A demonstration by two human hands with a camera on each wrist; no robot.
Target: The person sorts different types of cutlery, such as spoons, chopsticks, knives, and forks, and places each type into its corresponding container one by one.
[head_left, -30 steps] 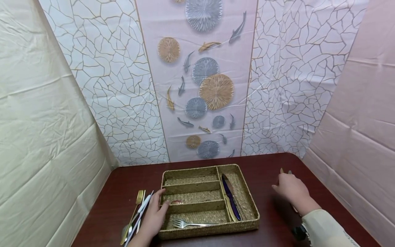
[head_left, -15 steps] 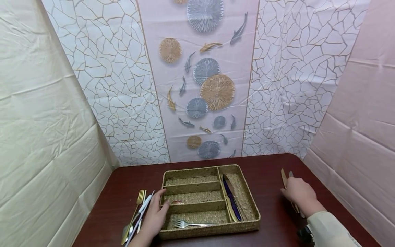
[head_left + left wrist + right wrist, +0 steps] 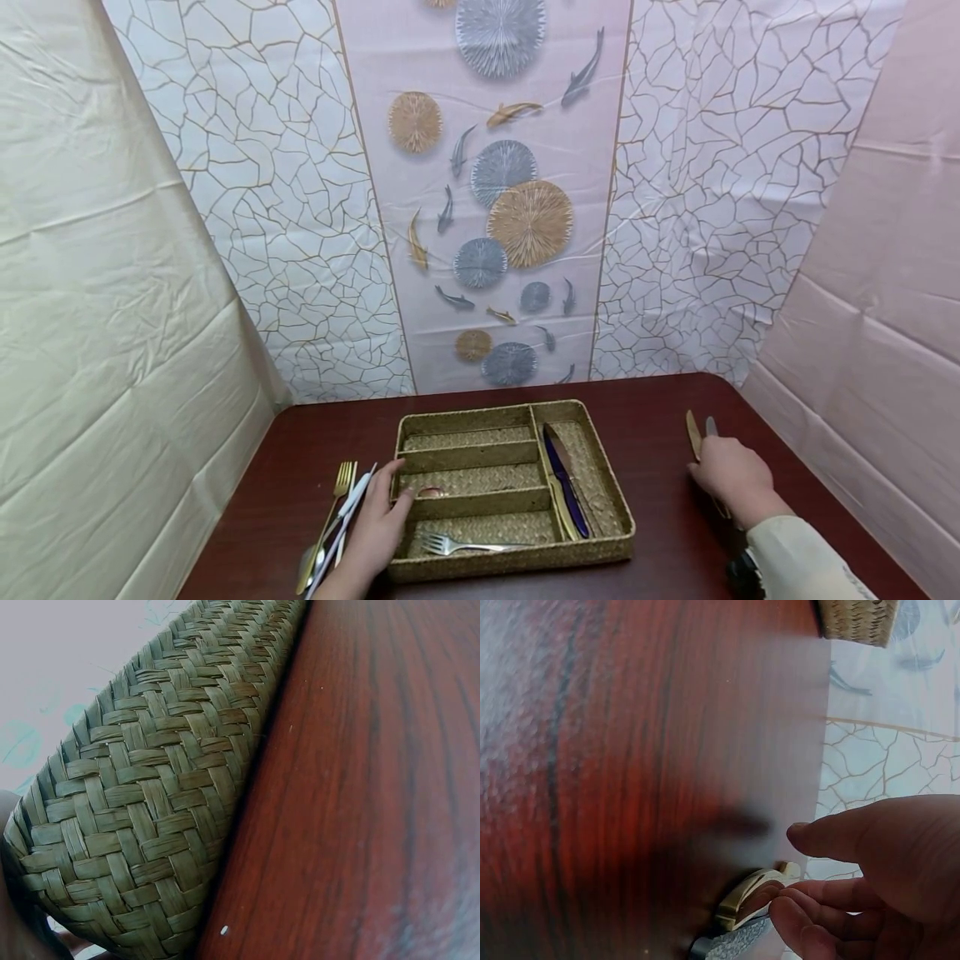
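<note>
A woven cutlery tray (image 3: 517, 562) lies on the table. My left hand (image 3: 372, 521) holds its left edge, thumb over the rim; in the left wrist view the tray's woven side fills much of the frame. At the right, my right hand (image 3: 733, 477) is over a gold knife (image 3: 693, 429) and a silver knife (image 3: 710, 426) on the table. In the right wrist view its thumb stands apart from the fingers (image 3: 817, 896), which touch the gold-coloured handle. A silver fork (image 3: 446, 544) lies in the tray's front compartment, a purple knife (image 3: 564, 482) in the right one.
Left of the tray lie a gold fork (image 3: 343, 478), a white-handled piece (image 3: 354, 493) and other cutlery, including a spoon (image 3: 311, 567). A gold handle (image 3: 567, 512) lies beside the purple knife. Patterned cloth (image 3: 300, 208) hangs behind the dark red table (image 3: 330, 412).
My right hand has moved right and slightly down, uncovering more of the gold and silver knives. The left hand keeps its place at the tray.
</note>
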